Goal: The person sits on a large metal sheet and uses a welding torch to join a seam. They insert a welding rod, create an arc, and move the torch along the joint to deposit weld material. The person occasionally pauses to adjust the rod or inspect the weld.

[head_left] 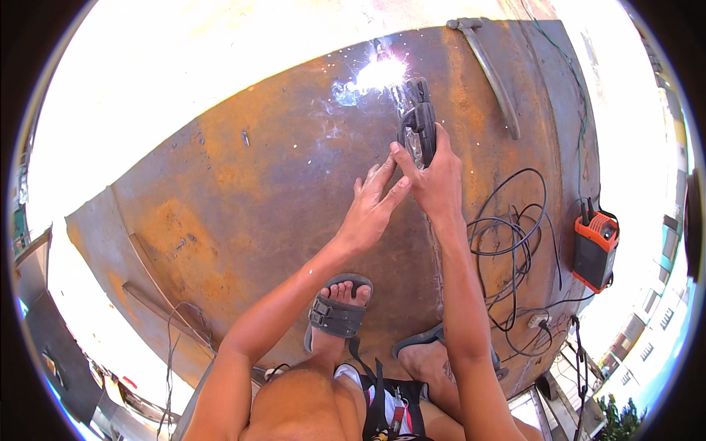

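My right hand (437, 181) is wrapped round a black welding electrode holder (422, 121). At its far end a bright white-violet arc (382, 74) throws sparks and smoke, and glare hides the electrode tip. My left hand (370, 211) is just left of the right one, fingers stretched out, their tips touching or very near the right thumb; it holds nothing I can see. Under both hands lies a large rusty brown steel plate (287, 176), with a seam running from the arc back towards my feet.
A hammer (491, 70) lies at the far right. Coiled black cable (515, 242) is beside my right forearm, near an orange and black welding machine (596, 246). Thin metal strips (162, 272) lie at the left. My sandalled left foot (342, 305) stands on the plate.
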`<state>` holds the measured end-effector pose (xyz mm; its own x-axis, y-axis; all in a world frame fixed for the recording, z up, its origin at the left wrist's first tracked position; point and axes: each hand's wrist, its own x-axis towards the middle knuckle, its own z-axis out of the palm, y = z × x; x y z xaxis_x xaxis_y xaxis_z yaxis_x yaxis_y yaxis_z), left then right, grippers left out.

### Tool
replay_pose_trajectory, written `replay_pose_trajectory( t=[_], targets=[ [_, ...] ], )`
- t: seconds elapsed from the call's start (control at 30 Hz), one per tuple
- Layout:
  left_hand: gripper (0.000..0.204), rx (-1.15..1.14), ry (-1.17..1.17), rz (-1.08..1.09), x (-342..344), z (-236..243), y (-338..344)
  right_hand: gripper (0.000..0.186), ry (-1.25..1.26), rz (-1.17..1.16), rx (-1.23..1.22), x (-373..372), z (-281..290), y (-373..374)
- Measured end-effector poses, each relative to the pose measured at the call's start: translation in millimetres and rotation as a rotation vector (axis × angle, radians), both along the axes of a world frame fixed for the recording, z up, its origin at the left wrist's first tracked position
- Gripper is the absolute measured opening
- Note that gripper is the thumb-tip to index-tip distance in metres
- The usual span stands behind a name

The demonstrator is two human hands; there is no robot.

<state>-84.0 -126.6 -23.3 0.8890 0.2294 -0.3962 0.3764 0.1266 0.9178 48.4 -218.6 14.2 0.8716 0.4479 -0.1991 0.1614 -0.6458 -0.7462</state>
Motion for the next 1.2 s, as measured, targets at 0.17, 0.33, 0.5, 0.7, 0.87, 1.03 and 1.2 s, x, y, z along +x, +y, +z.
replay_pose_trajectory(
  t=[0.17, 0.33, 0.5, 0.7, 0.87, 1.03, 1.2],
  targets=[
    [0.087, -0.003, 0.006, -0.017, 0.8, 5.4, 0.0, 0.078, -0.028, -0.039, 0.081, -2.6, -9.4, -4.4],
    [0.091, 0.023, -0.012, -0.01, 5.2, 5.1, 2.2, 0.078, -0.03, -0.027, 0.063, 4.2, -5.9, 0.9],
    [0.093, 0.027, -0.003, -0.018, 6.3, 6.5, 3.9, 0.077, -0.056, -0.02, 0.04, 5.7, -4.8, 3.1],
    [0.094, 0.026, -0.007, -0.02, 6.3, 2.7, 4.8, 0.075, -0.007, -0.008, 0.022, 7.2, -0.6, 5.5],
    [0.094, 0.018, -0.002, -0.009, 6.6, 1.9, 3.5, 0.075, -0.027, -0.007, 0.03, 7.1, -3.5, 4.7],
    [0.094, 0.015, -0.011, -0.009, 6.7, 2.9, 4.6, 0.078, -0.028, -0.003, 0.013, 7.1, -4.7, 5.4],
    [0.095, 0.014, -0.008, -0.008, 6.4, 1.9, 4.9, 0.08, -0.018, -0.002, 0.011, 7.1, -3.8, 6.1]
  ],
)
